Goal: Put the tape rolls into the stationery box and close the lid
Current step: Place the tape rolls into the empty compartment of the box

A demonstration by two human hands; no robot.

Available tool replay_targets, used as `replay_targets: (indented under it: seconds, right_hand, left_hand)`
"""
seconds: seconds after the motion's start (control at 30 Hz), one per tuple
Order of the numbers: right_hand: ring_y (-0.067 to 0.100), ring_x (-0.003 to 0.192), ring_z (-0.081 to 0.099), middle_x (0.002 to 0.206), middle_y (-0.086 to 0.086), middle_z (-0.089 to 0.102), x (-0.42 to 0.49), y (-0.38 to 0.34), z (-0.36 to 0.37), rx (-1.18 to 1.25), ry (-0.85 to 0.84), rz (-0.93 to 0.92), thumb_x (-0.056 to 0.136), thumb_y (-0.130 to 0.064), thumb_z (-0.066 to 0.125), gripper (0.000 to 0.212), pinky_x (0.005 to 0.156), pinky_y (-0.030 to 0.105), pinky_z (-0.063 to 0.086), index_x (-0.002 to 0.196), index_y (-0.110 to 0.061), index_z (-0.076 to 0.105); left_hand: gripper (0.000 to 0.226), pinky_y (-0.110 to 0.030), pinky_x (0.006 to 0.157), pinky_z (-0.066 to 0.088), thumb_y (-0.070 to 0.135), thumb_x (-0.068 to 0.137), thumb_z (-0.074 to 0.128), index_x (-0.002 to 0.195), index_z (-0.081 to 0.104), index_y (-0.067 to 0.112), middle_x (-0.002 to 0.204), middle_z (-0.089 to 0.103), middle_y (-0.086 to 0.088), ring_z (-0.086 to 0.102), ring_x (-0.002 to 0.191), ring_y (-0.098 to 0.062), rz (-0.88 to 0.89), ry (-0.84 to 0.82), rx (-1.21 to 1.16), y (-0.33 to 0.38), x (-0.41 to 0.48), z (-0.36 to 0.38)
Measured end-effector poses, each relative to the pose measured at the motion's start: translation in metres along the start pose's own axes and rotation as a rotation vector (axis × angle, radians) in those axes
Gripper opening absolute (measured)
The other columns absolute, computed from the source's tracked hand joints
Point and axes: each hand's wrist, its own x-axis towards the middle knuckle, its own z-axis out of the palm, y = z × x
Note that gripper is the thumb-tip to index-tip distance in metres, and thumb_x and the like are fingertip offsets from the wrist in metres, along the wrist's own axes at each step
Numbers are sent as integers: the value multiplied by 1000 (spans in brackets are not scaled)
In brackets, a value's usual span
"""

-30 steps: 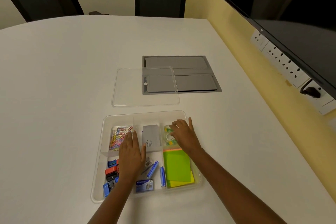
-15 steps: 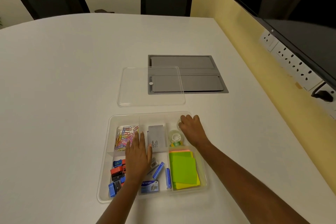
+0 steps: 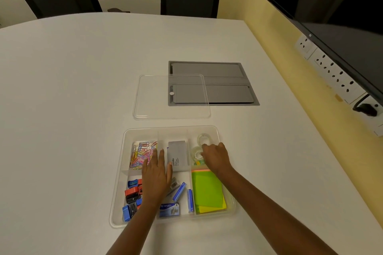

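Observation:
The clear stationery box point(image 3: 118, 188) lies open on the white table. Two clear tape rolls sit in its far right compartment: one roll point(image 3: 204, 138) at the back, a second roll point(image 3: 196, 153) just in front of it. My right hand point(image 3: 216, 157) hovers over that compartment, fingers curled and touching the nearer roll. My left hand point(image 3: 155, 178) rests flat on the middle of the box, fingers spread, holding nothing. The clear lid point(image 3: 171, 97) lies flat on the table behind the box.
The box also holds coloured paper clips point(image 3: 141, 153), a grey card box point(image 3: 177, 158), sharpeners point(image 3: 131, 198), staple packs point(image 3: 179, 191) and green sticky notes point(image 3: 207, 190). A grey floor-box panel point(image 3: 226, 83) is set in the table. A monitor point(image 3: 342, 27) and wall sockets point(image 3: 331, 72) are at right.
My right hand has drawn back from the far corner of the compartment, uncovering the back tape roll. The left hand has stayed flat on the box.

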Motion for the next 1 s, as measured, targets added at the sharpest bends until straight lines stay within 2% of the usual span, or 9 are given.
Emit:
replay_targets:
  seconds: [0.2,0.37,0.43,0.53,0.6,0.73,0.83,0.9,1.0]
  right_hand:
    - [33,110,61,121,20,64,6,-10,-9,320,-51,164,92,-4,47,29,87,34,50,119,-3,57]
    - [31,114,53,118,17,63,10,-2,-14,40,100,82,90,7,39,32,94,39,39,115,-4,56]
    - [32,119,46,119,15,62,11,1,-14,-72,92,43,90,8,38,32,96,41,35,116,-2,54]
    - [32,124,42,123,13,60,11,4,-13,-181,11,6,92,4,41,31,100,44,34,118,-3,55]
    - [31,124,42,126,12,59,9,5,-15,-156,0,-6,92,2,43,32,98,43,35,121,-5,54]
    - [29,116,49,121,10,62,0,7,-18,88,31,35,96,-10,43,26,95,41,38,115,-10,61]
    - [29,114,53,116,12,67,-12,9,-20,265,-112,26,94,-28,50,30,97,41,38,104,-8,69]
    - [30,119,49,123,12,62,-17,8,-21,211,-206,-11,94,-33,50,33,100,42,36,112,-12,67]
    - [31,124,43,129,14,52,-16,9,-24,128,-231,-18,95,-31,49,32,102,43,34,118,-15,63]
  left_hand:
    - [66,-38,119,8,42,85,14,142,21,11,155,20,-13,17,144,-24,-2,-9,2,0,0,0]
    - [65,-38,119,8,42,85,14,142,21,11,154,22,-13,18,144,-24,2,-6,-4,0,-1,-1]
    - [65,-38,119,8,42,85,14,142,22,12,154,22,-13,18,144,-24,-1,-10,-16,0,-1,-1]
    - [65,-38,119,9,41,85,15,141,23,10,153,24,-14,20,143,-24,2,-7,-29,0,-2,-2]
    - [64,-39,119,11,40,85,17,140,26,9,152,27,-15,22,142,-26,-1,2,-44,1,-2,-3]
    - [63,-40,118,12,40,86,18,140,26,9,152,28,-15,23,142,-26,-3,-1,-45,0,-2,-3]
    - [63,-40,118,13,40,85,18,139,28,9,151,30,-16,25,141,-26,-7,5,-47,1,-2,-3]
    - [64,-40,118,13,40,85,17,139,28,9,151,30,-15,25,141,-26,-9,0,-45,2,-1,-3]
    - [63,-40,118,13,40,85,18,139,28,9,151,30,-16,25,141,-27,-11,-9,-49,2,-2,-4]
